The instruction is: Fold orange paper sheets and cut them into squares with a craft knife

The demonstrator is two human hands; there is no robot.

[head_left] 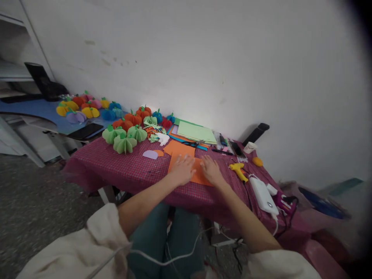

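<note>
Orange paper (199,176) lies on the checked tablecloth in front of me. My left hand (182,170) rests flat on its left part, fingers spread. On the right part lies my right hand (210,170), its fingers stretched out and apart. Another orange piece of paper (178,148) with a cut edge lies just beyond my hands. Dark-handled scissors (190,144) sit at the front of a stack of coloured paper sheets (197,131). To the left are a lilac paper half-round (150,154) and a small orange paper piece (159,153).
Green paper pumpkins (124,143) and several other coloured ones stand at the left, beside paper scraps (155,133). On the right lie a yellow glue gun (238,170), a white power bank (264,193) and cables. A phone (85,131) lies on the blue table (62,120).
</note>
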